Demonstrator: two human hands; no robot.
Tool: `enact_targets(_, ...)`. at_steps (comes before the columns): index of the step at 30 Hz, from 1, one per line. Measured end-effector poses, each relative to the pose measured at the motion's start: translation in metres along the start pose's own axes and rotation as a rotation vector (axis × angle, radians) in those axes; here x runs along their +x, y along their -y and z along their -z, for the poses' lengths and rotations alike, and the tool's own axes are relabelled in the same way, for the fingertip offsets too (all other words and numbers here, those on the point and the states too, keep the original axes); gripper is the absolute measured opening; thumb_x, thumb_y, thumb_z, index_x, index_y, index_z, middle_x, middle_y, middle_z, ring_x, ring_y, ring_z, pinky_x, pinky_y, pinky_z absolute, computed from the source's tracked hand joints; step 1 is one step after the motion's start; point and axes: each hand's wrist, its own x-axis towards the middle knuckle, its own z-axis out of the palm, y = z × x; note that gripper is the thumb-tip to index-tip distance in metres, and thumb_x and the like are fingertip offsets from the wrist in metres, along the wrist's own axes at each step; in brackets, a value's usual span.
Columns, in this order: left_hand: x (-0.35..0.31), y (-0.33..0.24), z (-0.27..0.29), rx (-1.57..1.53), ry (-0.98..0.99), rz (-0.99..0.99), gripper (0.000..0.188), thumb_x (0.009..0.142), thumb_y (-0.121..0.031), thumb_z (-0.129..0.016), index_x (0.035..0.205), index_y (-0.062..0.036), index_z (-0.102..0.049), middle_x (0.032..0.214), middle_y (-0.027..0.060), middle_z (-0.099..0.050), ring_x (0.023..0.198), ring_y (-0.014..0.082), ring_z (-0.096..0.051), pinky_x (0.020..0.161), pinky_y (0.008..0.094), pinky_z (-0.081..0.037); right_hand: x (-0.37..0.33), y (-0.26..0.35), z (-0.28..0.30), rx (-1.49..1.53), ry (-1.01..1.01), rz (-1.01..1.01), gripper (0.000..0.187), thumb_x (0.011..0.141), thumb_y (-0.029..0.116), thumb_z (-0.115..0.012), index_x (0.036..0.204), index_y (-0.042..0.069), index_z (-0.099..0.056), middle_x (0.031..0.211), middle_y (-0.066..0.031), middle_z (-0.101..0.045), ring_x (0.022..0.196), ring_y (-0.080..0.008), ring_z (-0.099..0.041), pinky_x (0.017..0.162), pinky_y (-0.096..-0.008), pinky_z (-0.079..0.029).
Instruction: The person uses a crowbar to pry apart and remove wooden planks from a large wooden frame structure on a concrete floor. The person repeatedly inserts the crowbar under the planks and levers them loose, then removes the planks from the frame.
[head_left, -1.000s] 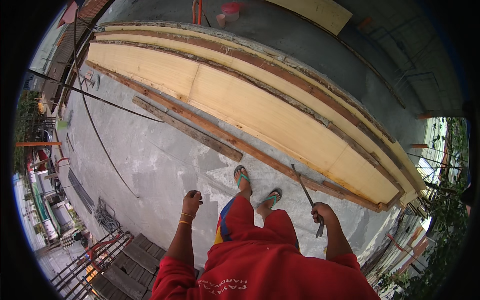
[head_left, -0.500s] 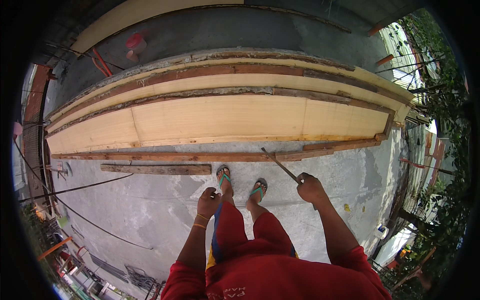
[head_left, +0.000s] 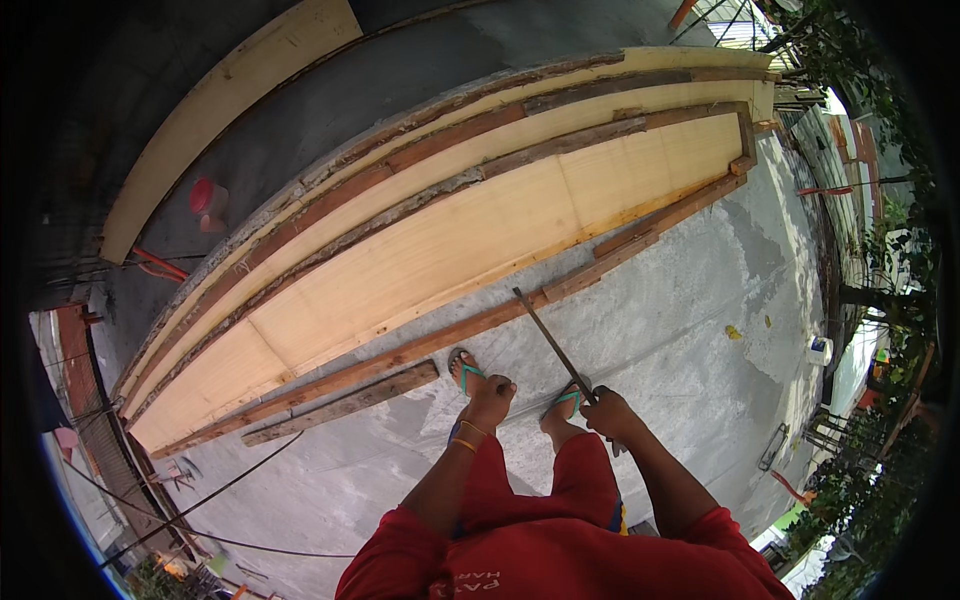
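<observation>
My right hand is closed around a long, thin, dark bar. The bar slants up and left, its far tip close to a reddish timber strip on the ground. My left hand is curled above my foot; whether anything small is in its fingers cannot be seen. Beyond both hands lies a long pale plywood panel with brown battens along its edges. A short weathered plank rests on the concrete, left of my feet.
More long plywood boards with timber edging lie behind the nearest panel. A pinkish-red bucket stands farther back. A dark cable crosses the concrete floor at lower left. At the right are a white bucket and leafy plants.
The view has turned, so the panels now slope up to the right. My left hand has moved toward the right, and the bar stands steeper in my right hand.
</observation>
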Motion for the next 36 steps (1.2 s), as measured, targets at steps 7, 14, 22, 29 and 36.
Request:
enact_targets(7, -0.025, 0.033, -0.073, 0.117, -0.029, -0.015, 0.032, 0.099, -0.030, -0.067, 0.112, -0.0004, -0.070, 0.092, 0.0152, -0.072, 0.076, 0.0220, -0.071, 0.074, 0.0366, -0.056, -0.010, -0.145, -0.059, 0.537, 0.189, -0.023, 0.025, 0.087, 0.017, -0.062, 0.087, -0.007, -0.064, 0.069, -0.0207, -0.065, 0.057, -0.0282, -0.065, 0.055, -0.0440, -0.052)
enact_targets(14, -0.020, 0.079, -0.064, 0.220, -0.132, 0.132, 0.029, 0.096, -0.026, -0.070, 0.113, -0.0030, -0.069, 0.105, 0.0188, -0.074, 0.100, 0.0336, -0.073, 0.088, 0.0419, -0.056, 0.013, -0.188, -0.135, 0.413, -0.171, 0.353, 0.028, 0.091, 0.020, -0.065, 0.101, -0.005, -0.061, 0.089, -0.0274, -0.067, 0.085, -0.0480, -0.067, 0.074, -0.0546, -0.054)
enact_targets(22, 0.126, 0.213, -0.004, 0.559, -0.217, -0.066, 0.032, 0.094, -0.027, -0.072, 0.114, -0.0022, -0.068, 0.106, 0.0186, -0.074, 0.097, 0.0347, -0.073, 0.086, 0.0424, -0.057, 0.196, -0.178, -0.248, 0.672, -0.296, 0.373, 0.031, 0.092, 0.021, -0.066, 0.113, -0.001, -0.060, 0.084, -0.0296, -0.067, 0.083, -0.0510, -0.068, 0.070, -0.0535, -0.054)
enact_targets(29, 0.195, 0.370, 0.051, 0.730, -0.276, 0.104, 0.045, 0.092, -0.032, -0.071, 0.124, -0.0015, -0.064, 0.116, 0.0230, -0.072, 0.109, 0.0382, -0.069, 0.096, 0.0466, -0.054, 0.289, -0.193, -0.334, 0.796, -0.255, 0.195, 0.033, 0.101, 0.031, -0.062, 0.117, 0.003, -0.064, 0.094, -0.0275, -0.070, 0.095, -0.0479, -0.069, 0.079, -0.0505, -0.055)
enact_targets(36, 0.199, 0.485, 0.088, 0.954, -0.201, -0.014, 0.047, 0.090, -0.032, -0.072, 0.127, -0.0028, -0.064, 0.118, 0.0231, -0.071, 0.112, 0.0387, -0.068, 0.095, 0.0454, -0.055, 0.345, -0.193, -0.374, 0.735, -0.427, 0.356, 0.035, 0.102, 0.034, -0.061, 0.111, 0.001, -0.066, 0.098, -0.0266, -0.071, 0.098, -0.0480, -0.069, 0.081, -0.0506, -0.054)
